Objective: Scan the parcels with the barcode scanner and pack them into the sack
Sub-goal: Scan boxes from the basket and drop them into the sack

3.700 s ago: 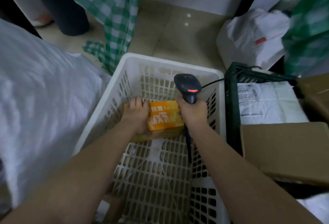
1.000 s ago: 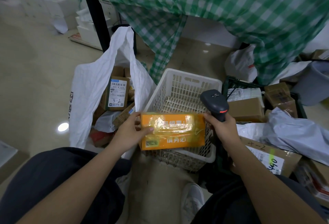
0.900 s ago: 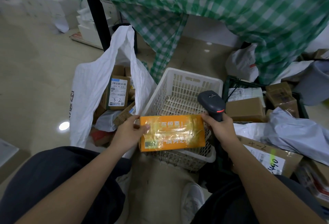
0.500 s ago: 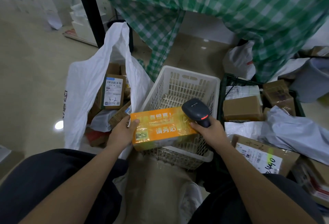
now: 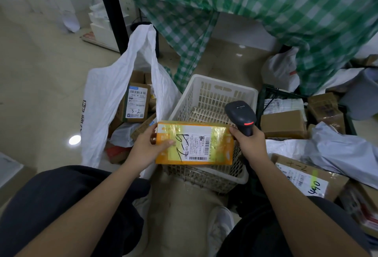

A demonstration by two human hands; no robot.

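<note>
Orange parcel point(image 5: 194, 143) label-up, gripped by left hand point(image 5: 147, 148) | right hand point(image 5: 248, 141) clasps scanner point(image 5: 241, 116) | white basket point(image 5: 221, 91) beneath, sack point(image 5: 106, 97) left

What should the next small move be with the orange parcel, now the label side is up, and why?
Probably tilt the black handheld barcode scanner in the right hand down toward the white shipping label. The left hand holds the orange film-wrapped parcel label up above the white plastic basket, but the scanner sits beside its right edge, not over the barcode.
</note>
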